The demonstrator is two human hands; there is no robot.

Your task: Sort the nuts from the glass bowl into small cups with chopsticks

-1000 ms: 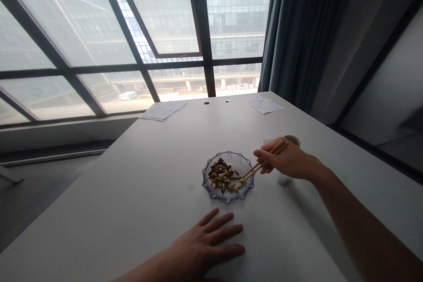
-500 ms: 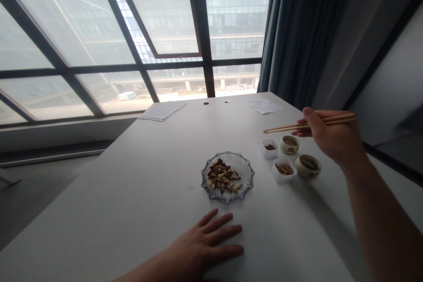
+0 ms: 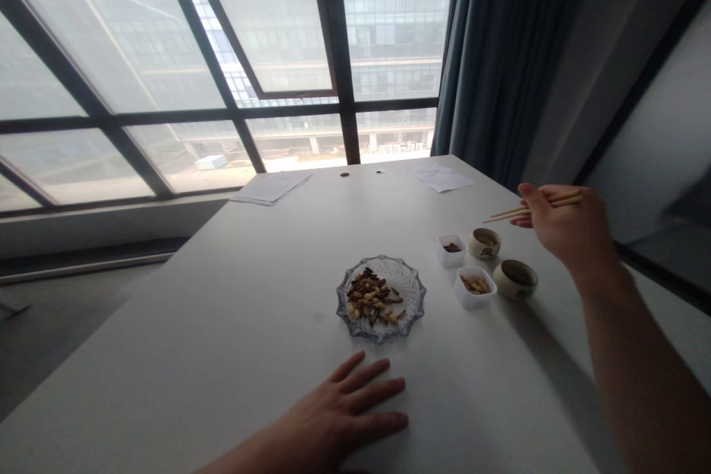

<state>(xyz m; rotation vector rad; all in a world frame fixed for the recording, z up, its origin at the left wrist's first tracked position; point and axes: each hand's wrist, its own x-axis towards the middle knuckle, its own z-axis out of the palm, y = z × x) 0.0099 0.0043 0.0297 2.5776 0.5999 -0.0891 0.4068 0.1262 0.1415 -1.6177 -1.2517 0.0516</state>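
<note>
My right hand (image 3: 566, 226) is closed around a pair of chopsticks (image 3: 503, 215), held above the table's right side with tips pointing left. Below the tips stands a small cream cup (image 3: 484, 252) with a dark character on it. A second such cup (image 3: 516, 281) is nearer me. Left of the cups are two white plastic tubs, one (image 3: 451, 258) with dark bits inside, the other (image 3: 476, 299) with tan pieces. A scalloped glass plate (image 3: 414, 311) bears a heap of peanuts and dark seeds (image 3: 375, 296). Close in front of it, my left hand (image 3: 358, 404) lies flat with fingers spread.
The white table (image 3: 222, 326) reaches to the windows. Stacked paper sheets (image 3: 272, 188) lie at its far left, more paper (image 3: 444, 178) at the far right. A dark curtain (image 3: 494, 67) hangs behind the right corner.
The chopsticks' tips have drawn back to the right, from above the far tub to above the far cup. My right hand has shifted slightly right. My left hand stays put.
</note>
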